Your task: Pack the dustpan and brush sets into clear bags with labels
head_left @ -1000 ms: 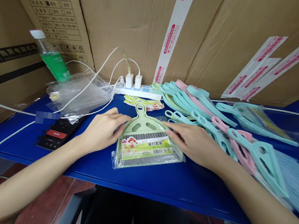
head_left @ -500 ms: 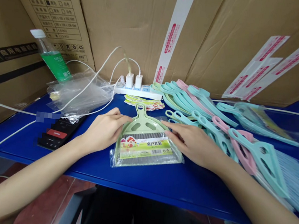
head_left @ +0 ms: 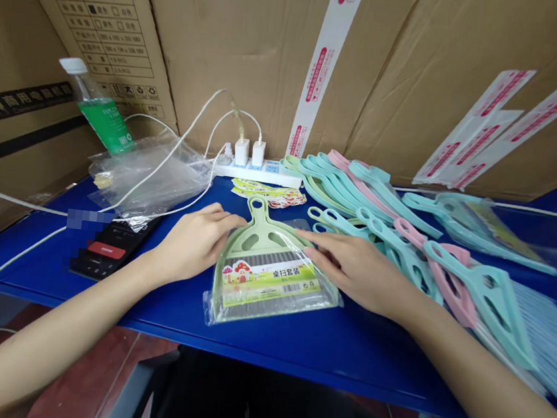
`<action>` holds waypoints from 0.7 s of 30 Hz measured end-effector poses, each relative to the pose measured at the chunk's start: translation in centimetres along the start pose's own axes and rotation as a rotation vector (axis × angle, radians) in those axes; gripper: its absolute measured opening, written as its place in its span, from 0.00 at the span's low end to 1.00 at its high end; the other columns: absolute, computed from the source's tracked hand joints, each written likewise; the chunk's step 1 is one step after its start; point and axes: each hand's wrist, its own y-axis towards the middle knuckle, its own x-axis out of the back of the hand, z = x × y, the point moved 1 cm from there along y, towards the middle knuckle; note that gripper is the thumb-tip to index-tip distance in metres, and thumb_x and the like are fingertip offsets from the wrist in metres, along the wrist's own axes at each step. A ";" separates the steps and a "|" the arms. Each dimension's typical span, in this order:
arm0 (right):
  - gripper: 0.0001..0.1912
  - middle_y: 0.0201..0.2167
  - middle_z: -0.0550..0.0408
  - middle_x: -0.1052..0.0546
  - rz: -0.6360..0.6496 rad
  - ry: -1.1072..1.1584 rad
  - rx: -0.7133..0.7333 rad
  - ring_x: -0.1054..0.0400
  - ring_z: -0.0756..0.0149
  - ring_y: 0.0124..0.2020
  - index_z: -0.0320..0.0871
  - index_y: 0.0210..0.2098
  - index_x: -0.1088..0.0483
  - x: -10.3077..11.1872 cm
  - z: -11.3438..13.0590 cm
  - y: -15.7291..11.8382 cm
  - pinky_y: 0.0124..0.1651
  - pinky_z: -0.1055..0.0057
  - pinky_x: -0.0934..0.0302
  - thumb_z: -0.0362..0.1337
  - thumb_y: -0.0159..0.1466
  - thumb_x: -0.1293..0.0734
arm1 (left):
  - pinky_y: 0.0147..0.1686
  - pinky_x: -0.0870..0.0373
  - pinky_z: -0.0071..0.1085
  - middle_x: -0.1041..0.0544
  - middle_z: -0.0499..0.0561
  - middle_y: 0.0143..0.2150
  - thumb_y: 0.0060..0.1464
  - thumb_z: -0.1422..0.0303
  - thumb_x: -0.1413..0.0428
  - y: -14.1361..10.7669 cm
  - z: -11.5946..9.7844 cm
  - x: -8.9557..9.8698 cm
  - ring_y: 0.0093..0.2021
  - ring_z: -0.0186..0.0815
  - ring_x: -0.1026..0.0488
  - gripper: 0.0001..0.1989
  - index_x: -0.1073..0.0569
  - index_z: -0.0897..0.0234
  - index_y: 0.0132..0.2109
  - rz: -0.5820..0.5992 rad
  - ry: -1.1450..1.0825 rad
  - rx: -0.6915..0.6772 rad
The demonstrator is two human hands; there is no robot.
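A light green dustpan and brush set [head_left: 252,260] in a clear plastic bag lies in front of me, handle pointing away. A printed label with red mushrooms [head_left: 270,278] covers the grey bristles. My left hand [head_left: 199,240] grips its left edge near the handle, fingers curled and partly hidden. On the opposite edge, my right hand [head_left: 352,264] pinches the bag and pan, with thumb and forefinger near the label. Just beyond the handle lie several loose labels [head_left: 270,193].
Several blue, green and pink dustpans [head_left: 362,185] and brushes [head_left: 491,287] lie at right, beside a bagged set [head_left: 482,225]. A power strip [head_left: 257,172], clear bags [head_left: 152,168], phone [head_left: 107,250] and green-labelled bottle [head_left: 101,115] occupy the back and left. Cartons [head_left: 256,52] stand behind.
The bagged dustpan set has tilted slightly, its lower left corner now nearer to me and its handle a little further left. Both hands remain at its edges.
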 end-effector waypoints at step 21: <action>0.26 0.46 0.45 0.25 -0.099 -0.060 -0.025 0.29 0.53 0.46 0.47 0.61 0.36 0.1 0.2 0.1 0.46 0.55 0.33 0.48 0.70 0.50 | 0.43 0.31 0.36 0.27 0.54 0.39 0.61 0.71 0.50 0.4 1.9 0.2 0.41 0.40 0.31 0.13 0.28 0.64 0.51 0.048 0.209 -0.168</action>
